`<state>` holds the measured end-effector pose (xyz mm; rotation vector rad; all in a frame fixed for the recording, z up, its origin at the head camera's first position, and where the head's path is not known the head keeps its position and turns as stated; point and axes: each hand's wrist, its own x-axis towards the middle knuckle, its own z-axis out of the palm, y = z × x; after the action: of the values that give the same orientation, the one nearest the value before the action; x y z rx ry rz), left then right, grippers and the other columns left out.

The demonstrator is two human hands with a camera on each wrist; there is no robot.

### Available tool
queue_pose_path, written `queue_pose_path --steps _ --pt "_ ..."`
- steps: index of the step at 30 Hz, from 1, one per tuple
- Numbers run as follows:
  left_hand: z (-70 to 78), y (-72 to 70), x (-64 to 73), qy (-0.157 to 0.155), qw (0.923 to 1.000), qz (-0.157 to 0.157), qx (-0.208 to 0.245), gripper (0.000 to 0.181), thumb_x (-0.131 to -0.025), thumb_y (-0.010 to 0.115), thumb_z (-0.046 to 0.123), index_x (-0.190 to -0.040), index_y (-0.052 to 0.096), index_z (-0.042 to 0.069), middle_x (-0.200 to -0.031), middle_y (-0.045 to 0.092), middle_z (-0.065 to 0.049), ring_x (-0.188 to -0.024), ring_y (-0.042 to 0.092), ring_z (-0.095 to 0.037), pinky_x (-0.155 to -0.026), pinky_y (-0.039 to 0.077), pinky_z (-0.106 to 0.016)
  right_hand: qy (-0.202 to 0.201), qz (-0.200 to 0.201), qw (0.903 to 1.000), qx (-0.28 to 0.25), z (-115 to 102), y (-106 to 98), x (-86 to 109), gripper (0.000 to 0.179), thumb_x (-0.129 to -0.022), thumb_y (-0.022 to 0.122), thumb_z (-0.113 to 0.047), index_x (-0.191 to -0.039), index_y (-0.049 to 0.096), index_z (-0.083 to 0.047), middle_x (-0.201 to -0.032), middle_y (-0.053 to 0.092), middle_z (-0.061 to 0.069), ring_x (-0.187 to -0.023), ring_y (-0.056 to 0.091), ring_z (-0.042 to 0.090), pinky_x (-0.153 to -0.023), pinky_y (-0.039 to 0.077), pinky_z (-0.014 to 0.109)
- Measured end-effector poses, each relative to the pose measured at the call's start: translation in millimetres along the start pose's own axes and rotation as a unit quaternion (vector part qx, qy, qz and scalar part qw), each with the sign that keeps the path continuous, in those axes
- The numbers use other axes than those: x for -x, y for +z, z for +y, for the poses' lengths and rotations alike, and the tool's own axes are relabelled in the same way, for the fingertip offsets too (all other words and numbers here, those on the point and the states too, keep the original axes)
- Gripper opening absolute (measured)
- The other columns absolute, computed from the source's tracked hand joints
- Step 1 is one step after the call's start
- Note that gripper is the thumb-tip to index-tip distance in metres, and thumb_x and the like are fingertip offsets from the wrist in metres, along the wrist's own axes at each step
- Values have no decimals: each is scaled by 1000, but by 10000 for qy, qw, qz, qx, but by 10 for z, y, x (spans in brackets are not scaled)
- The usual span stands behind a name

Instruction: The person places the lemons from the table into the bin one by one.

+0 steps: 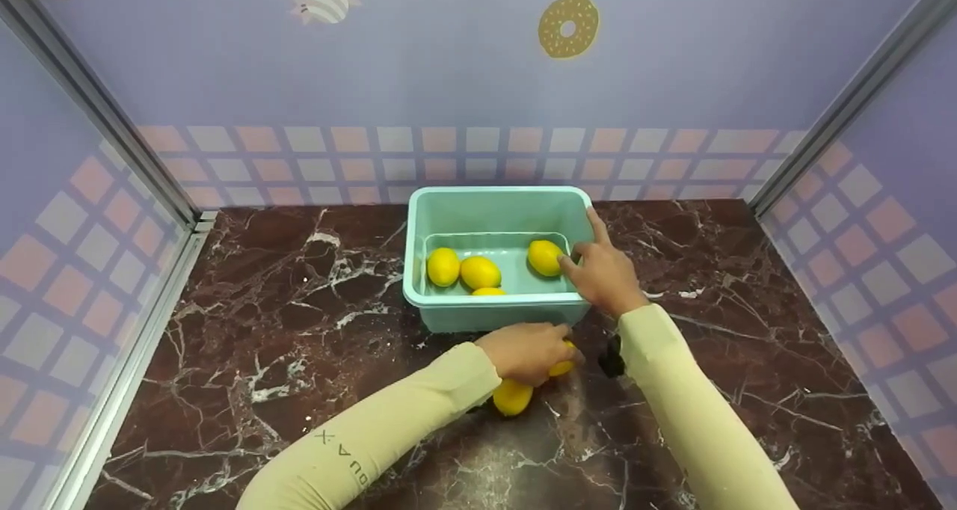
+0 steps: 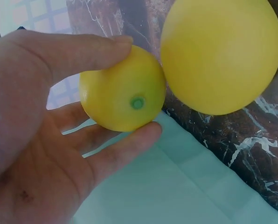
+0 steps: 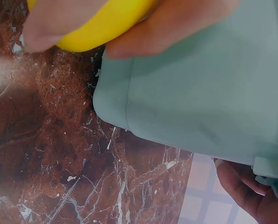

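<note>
A light-green plastic bin [image 1: 497, 300] stands in the middle of the table with several yellow lemons [image 1: 480, 273] inside, one partly hidden behind the front rim. Just in front of the bin, my left hand [image 1: 527, 353] grips a lemon [image 2: 122, 88] between thumb and fingers, its green stem end facing the wrist camera. Another lemon [image 1: 512, 398] lies on the table right beside that hand. My right hand [image 1: 604, 271] holds the bin's right rim, index finger stretched along it, thumb on the inner side near a lemon [image 1: 545, 258].
The table [image 1: 299, 375] has a dark red-brown marbled top. Behind it rises a purple wall [image 1: 448, 84] with a checked band and printed sweets; similar panels flank both sides. A small black object [image 1: 611, 357] shows beside the right sleeve.
</note>
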<state>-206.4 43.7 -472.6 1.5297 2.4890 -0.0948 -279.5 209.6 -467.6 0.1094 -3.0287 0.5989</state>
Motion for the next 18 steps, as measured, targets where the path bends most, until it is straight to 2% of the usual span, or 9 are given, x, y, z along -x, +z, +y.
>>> queue_pose_path --steps 4,11,18 --pt "3 -29 35 5 10000 79 -8 46 -89 66 13 -131 60 32 -120 58 -3 -99 59 -16 -87 54 -28 -17 -5 10000 14 0 -2 -4 37 -93 55 -38 -97 71 -4 -164 11 6 -76 61 33 -74 49 48" --pt "14 -59 98 73 9996 252 -119 45 -88 66 14 -129 61 32 -117 57 -3 -96 58 -16 -84 54 -28 -17 17 10000 10 -7 -6 6 39 -93 55 -39 -99 71 -4 -164 12 5 -80 62 36 -78 50 50" --pt "6 -86 153 54 9996 261 -95 44 -87 69 17 -128 61 32 -117 54 -3 -94 57 -17 -82 54 -28 -50 14 10000 1 0 -2 2 39 -94 55 -38 -101 72 -3 -164 11 6 -80 63 36 -78 50 50"
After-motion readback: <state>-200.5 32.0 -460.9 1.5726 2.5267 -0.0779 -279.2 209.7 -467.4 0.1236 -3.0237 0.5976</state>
